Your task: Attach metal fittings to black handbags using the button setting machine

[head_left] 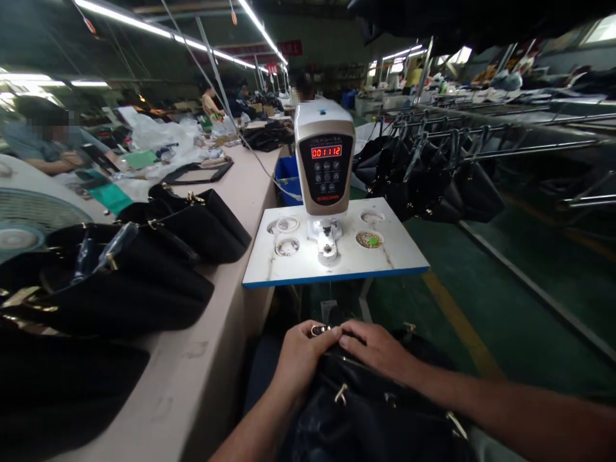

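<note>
A black handbag [370, 410] with gold-coloured hardware rests in my lap, below the front edge of the machine's white table. My left hand [301, 356] pinches the bag's upper edge beside a small gold ring [316, 330]. Close against it, my right hand [378, 346] grips the same edge, the fingertips of both hands nearly meeting. The exact part under my fingers is partly hidden. Ahead stands a white and gold press machine [325, 160] with a red lit counter, its lamp shining on the small tooling [328, 247] beneath the head.
Round cups with small metal parts [369, 240] are set into the white table [399, 253]. Several black bags [129, 276] line the bench [192, 366] on the left, near a fan [24, 224]. More bags [433, 179] hang from metal rails at right. Other people sit farther off.
</note>
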### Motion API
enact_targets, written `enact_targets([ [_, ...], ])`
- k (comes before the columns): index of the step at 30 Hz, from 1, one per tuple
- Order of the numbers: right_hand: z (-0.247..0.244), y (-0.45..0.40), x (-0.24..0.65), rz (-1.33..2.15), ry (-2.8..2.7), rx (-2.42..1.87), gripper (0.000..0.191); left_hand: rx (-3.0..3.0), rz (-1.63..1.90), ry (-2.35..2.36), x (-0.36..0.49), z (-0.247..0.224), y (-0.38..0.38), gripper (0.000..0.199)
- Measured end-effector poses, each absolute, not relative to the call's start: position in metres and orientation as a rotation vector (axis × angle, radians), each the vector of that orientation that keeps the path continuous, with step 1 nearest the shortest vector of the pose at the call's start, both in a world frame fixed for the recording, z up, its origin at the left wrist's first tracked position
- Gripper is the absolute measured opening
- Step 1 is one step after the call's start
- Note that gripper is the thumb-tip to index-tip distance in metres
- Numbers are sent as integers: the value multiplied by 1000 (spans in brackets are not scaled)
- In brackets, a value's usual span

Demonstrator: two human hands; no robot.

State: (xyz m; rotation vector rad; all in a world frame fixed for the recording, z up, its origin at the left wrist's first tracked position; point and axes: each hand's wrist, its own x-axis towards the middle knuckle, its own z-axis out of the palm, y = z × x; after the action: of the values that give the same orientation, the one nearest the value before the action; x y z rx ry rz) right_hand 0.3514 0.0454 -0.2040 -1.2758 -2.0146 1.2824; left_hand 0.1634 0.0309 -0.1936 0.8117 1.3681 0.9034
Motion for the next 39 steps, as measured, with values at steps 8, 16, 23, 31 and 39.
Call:
enact_targets([
  [8, -246, 42, 330, 1217, -2027, -1493, 45, 940, 735, 1393, 138, -206, 42, 38],
  [16, -260, 47, 320, 1058, -2265, -1758, 44, 943, 777, 1438, 134, -225, 50, 41],
  [23, -268, 55, 317, 845, -2439, -1790, 43, 683, 678, 1232, 131, -226, 62, 44],
  [31, -258, 98, 327, 821, -2370, -1815, 38, 810, 898, 1375, 158, -220, 92, 35],
  [39, -217, 176, 344, 658, -2425, -1842, 38, 925, 883, 1370, 163, -193, 161, 38],
])
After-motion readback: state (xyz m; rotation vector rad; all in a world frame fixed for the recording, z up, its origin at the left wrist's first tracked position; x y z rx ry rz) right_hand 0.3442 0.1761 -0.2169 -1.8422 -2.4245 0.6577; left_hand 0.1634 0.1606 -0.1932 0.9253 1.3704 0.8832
